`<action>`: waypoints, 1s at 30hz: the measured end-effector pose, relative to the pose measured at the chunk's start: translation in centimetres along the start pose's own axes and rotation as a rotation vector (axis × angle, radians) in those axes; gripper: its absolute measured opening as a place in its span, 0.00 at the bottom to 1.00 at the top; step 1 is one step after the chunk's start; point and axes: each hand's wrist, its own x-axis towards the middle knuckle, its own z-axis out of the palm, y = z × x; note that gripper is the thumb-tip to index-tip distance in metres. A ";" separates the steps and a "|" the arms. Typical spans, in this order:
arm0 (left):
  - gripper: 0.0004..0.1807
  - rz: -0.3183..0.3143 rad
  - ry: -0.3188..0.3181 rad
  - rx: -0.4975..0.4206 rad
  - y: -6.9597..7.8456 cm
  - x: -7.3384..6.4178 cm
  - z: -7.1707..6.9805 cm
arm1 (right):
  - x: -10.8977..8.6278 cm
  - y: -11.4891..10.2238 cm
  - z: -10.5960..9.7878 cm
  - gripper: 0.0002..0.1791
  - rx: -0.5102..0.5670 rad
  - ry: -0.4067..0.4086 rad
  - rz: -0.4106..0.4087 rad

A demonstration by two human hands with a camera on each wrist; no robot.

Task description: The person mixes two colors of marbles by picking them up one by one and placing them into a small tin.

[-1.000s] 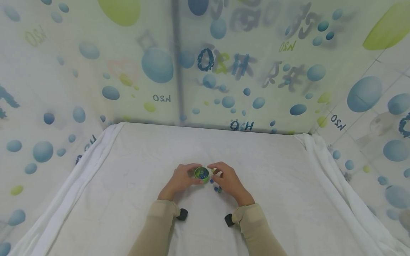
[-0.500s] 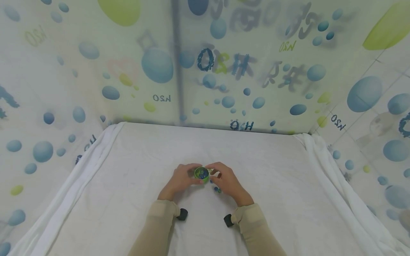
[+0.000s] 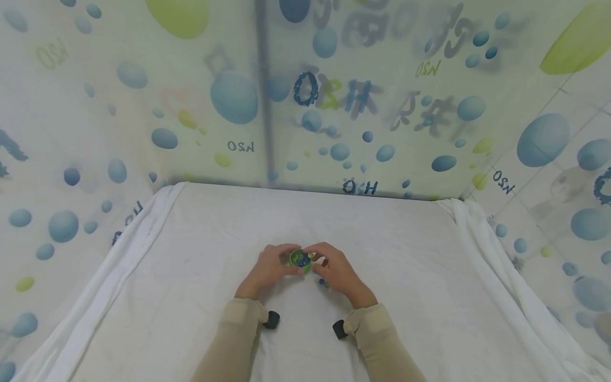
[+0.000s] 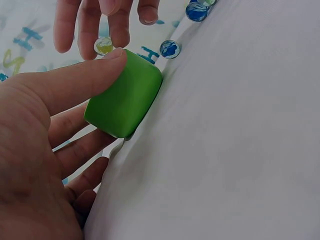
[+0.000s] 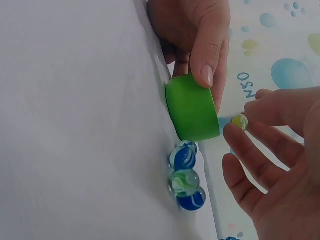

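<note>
My left hand (image 3: 271, 266) grips a small green bowl (image 5: 194, 110) on the white cloth, thumb and fingers round its sides. Blue and green marbles (image 3: 300, 260) lie inside it in the head view. Close to the rim, my right hand (image 3: 338, 271) pinches a yellow marble (image 5: 240, 122) between its fingertips. In the right wrist view, blue marbles (image 5: 193, 199) and a green marble (image 5: 184, 182) sit on the cloth beside the bowl. A blue marble (image 4: 170, 49) also shows past the bowl in the left wrist view.
White cloth (image 3: 229, 223) covers the table and lies bunched along its left and right sides. A patterned curtain (image 3: 296, 132) with blue and yellow-green dots rises behind the far edge. Dark wrist devices (image 3: 272, 320) are strapped at both sleeves.
My right hand has moved left with the yellow marble, from beside the bowl to its rim. The left hand and the bowl have stayed in place.
</note>
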 end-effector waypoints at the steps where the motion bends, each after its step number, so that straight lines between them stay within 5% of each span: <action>1: 0.33 0.004 0.002 0.000 0.0 0.0 0.0 | 0.0 0.0 0.0 0.22 0.000 -0.001 -0.005; 10: 0.32 0.043 0.012 0.011 -0.3 0.2 0.0 | 0.0 0.1 0.0 0.21 -0.006 0.005 -0.029; 30: 0.31 0.038 0.000 -0.004 -0.2 0.1 0.0 | -0.1 -0.2 -0.7 0.13 -0.071 0.063 0.110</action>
